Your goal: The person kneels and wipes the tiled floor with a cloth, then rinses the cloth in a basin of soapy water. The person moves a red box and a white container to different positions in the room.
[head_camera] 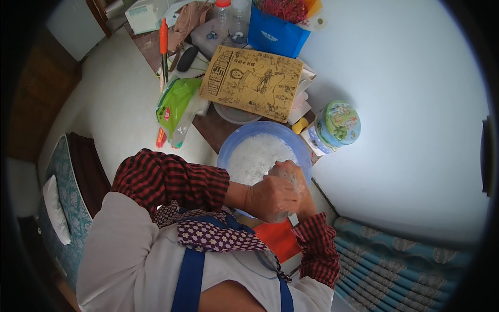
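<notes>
A round blue plastic basin stands before me, holding water covered with white suds. My left hand is closed in a fist over the basin's near right part. My right hand is just beyond it, against it, with the fingers curled. Between them shows a wet, foamy greyish item, which also sticks out below my left fist; its kind is mostly hidden by the fingers and foam. Both forearms wear red-and-black striped sleeve covers.
Past the basin lie a printed cardboard sheet, a green plastic packet, a lidded container and a blue bag. At right are a yellow object and a round decorated tin by the wall. A red item lies nearer me.
</notes>
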Motion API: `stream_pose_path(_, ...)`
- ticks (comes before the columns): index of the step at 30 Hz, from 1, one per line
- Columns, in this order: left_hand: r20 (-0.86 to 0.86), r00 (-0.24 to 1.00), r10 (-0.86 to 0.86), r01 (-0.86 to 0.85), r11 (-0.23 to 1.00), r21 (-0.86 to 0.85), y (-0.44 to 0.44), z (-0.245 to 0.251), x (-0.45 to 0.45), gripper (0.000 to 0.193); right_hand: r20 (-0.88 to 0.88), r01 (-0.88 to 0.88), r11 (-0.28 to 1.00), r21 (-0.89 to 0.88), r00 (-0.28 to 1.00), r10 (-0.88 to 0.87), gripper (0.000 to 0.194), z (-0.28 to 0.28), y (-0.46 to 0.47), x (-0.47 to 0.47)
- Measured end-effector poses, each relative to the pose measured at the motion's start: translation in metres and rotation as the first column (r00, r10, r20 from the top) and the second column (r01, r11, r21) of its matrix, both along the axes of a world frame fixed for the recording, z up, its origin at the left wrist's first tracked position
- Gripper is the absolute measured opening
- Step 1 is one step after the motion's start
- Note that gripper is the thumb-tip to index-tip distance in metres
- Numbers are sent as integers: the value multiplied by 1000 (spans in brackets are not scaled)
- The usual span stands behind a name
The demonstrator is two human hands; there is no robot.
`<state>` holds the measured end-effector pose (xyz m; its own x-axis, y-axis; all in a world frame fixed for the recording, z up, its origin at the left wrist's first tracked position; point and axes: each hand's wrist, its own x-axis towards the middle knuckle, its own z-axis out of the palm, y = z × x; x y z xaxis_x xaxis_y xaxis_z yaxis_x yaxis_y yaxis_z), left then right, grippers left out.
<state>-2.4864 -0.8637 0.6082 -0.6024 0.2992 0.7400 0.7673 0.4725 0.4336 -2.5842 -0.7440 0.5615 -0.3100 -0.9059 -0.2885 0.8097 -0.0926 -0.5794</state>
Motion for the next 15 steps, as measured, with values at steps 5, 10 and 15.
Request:
stream_pose_path(5, 41, 973, -226, 228, 973, -33, -12, -19, 5, 18, -464, 47, 998, 49, 886, -18, 19, 3, -5, 21)
stream_pose_path(10, 11, 950, -313, 313, 944, -101, -23, -47, 2, 16, -204, 45, 799, 600, 974, 99, 38, 16, -44, 8)
stream_pose_path(15, -55, 923, -380, 374, 923, -92, -33, -73, -10, 16, -185, 39, 751, 659, 977, 111, 41, 5, -62, 0)
